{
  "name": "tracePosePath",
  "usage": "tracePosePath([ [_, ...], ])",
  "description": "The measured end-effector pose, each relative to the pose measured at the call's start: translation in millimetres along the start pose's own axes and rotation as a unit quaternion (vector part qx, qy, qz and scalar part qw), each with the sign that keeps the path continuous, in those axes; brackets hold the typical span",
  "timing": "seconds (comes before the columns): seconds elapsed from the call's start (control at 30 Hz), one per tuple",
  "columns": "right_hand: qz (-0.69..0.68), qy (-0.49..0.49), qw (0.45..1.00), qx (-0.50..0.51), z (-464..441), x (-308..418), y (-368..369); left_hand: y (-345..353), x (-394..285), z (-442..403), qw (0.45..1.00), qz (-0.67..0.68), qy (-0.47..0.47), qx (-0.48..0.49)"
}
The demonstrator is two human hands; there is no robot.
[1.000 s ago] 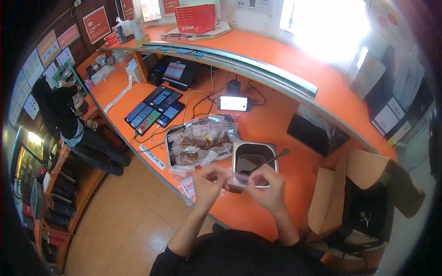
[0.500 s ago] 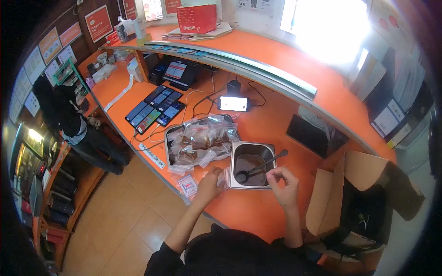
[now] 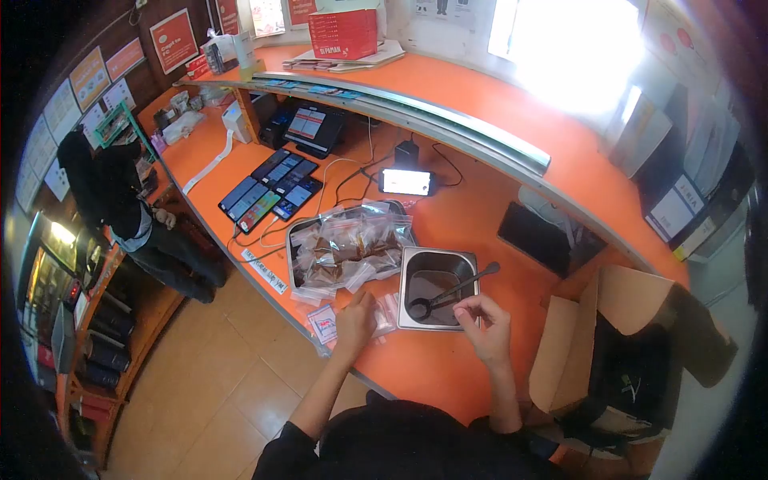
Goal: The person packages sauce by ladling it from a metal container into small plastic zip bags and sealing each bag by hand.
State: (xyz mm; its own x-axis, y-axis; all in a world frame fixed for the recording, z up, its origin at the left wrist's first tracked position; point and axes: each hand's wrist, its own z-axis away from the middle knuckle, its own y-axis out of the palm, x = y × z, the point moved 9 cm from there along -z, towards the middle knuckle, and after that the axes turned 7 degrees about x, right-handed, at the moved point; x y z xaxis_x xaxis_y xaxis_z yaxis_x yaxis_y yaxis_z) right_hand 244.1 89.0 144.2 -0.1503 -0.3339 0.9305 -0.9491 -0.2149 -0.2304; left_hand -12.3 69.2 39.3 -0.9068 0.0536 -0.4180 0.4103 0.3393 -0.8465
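Clear plastic bags (image 3: 385, 313) are touched by the loosely closed left hand (image 3: 356, 322) beside a metal pan (image 3: 406, 298).
The right hand (image 3: 488, 330) is held partly curled at the pan's right edge; whether anything is gripped by either hand cannot be told. A black ladle (image 3: 456, 290) is rested in the pan's dark liquid (image 3: 428, 286); filled bags (image 3: 352, 244) are heaped in a tray (image 3: 292, 260) nearby.

Beyond the left hand (image 3: 356, 320), glossy clear plastic bags (image 3: 344, 250) look crinkled; beside the right hand (image 3: 486, 324), the pan (image 3: 438, 326) is smooth, shiny metal. Right of that hand, the box (image 3: 563, 352) is matt brown cardboard.
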Motion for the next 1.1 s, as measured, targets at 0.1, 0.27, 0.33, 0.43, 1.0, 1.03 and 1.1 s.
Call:
tracePosePath([
  [0.1,-0.004,-0.004,1.0,0.004,-2,3,4,-18,-8,-1,0.999,0.046,0.026,0.005],
  [0.27,0.063,-0.1,0.988,0.095,-9,43,51,-73,-31,4,0.991,0.135,0.022,-0.006],
  [0.33,0.081,-0.115,0.986,0.095,-8,53,78,-97,-45,7,0.985,0.162,0.053,-0.016],
  [0.43,0.101,-0.107,0.98,0.136,-2,41,100,-116,-56,17,0.974,0.22,0.051,0.006],
  [1.0,0.063,-0.057,0.981,0.176,1,44,88,-107,-96,20,0.953,0.284,0.096,0.045],
  [1.03,0.073,-0.063,0.978,0.186,1,43,89,-91,-91,20,0.928,0.334,0.017,0.164],
  [1.1,0.082,-0.069,0.975,0.195,1,42,87,-88,-86,21,0.915,0.362,0.023,0.176],
])
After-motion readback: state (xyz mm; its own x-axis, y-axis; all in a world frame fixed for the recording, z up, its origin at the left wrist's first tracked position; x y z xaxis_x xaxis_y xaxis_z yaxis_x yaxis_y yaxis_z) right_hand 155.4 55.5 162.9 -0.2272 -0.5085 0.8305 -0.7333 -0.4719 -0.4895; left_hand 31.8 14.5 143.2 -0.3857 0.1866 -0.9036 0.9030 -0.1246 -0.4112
